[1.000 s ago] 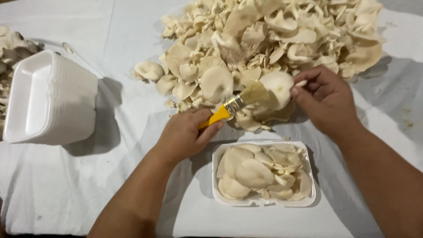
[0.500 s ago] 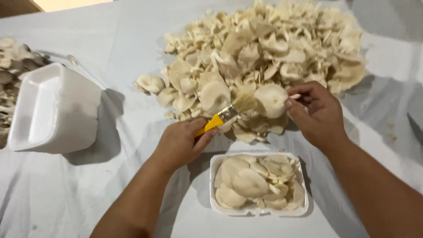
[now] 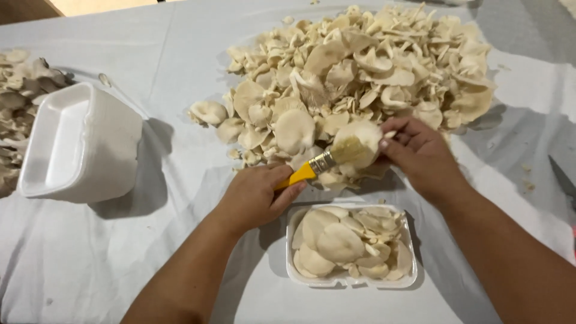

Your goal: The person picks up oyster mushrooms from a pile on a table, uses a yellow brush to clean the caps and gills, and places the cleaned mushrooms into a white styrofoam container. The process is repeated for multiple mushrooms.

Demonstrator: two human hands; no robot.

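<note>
My left hand (image 3: 258,195) grips a small brush with a yellow handle (image 3: 313,168), its bristles laid against a pale oyster mushroom (image 3: 358,144). My right hand (image 3: 420,153) holds that mushroom by its edge, just in front of a big heap of cream mushrooms (image 3: 360,72). Below both hands sits a white foam tray (image 3: 292,267) filled with several mushroom caps.
A stack of empty white foam trays (image 3: 78,144) stands at the left. Behind it lies a second pile of greyer mushrooms (image 3: 18,96). A white cloth (image 3: 120,258) covers the table. A dark blade-like object (image 3: 561,177) shows at the right edge.
The brush has stroked across the mushroom held in my right hand. Both hands stay in about the same place; the view has shifted slightly.
</note>
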